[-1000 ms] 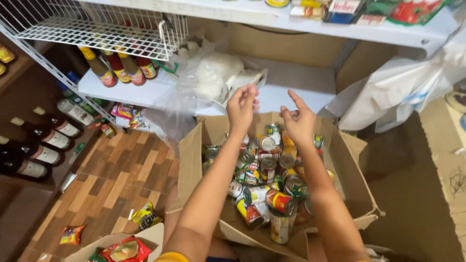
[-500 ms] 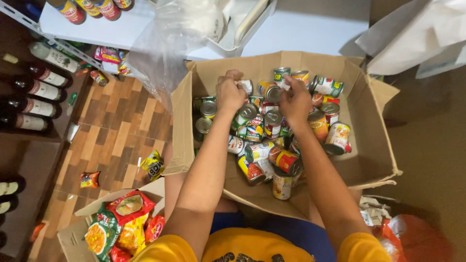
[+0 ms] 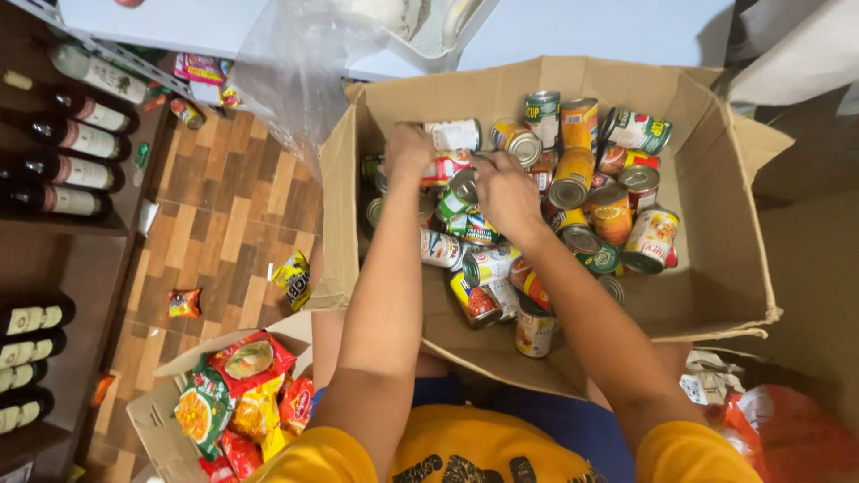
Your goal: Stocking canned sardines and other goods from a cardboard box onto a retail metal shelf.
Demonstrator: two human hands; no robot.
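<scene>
A large open cardboard box [image 3: 716, 268] on the floor holds several tin cans with mixed labels. Both my arms reach down into its left half. My left hand [image 3: 407, 150] is curled over a red and white can [image 3: 446, 168] lying on its side, just below a white-labelled can [image 3: 455, 134]. My right hand [image 3: 506, 192] sits close beside it, fingers bent around a silver-topped can [image 3: 463, 186]. More cans, orange, green and yellow [image 3: 573, 170], lie to the right of my hands.
A smaller cardboard box [image 3: 157, 420] of colourful snack packets stands at the lower left. Dark bottles [image 3: 80, 139] lie on a wooden rack at the left. Loose packets [image 3: 293, 279] lie on the tiled floor. A clear plastic bag [image 3: 295, 63] hangs over the big box's left corner. An orange bag [image 3: 787, 438] is at the lower right.
My hands came down from above the box into the cans. The view tipped downward and closer, and both hands have closed on cans at the left.
</scene>
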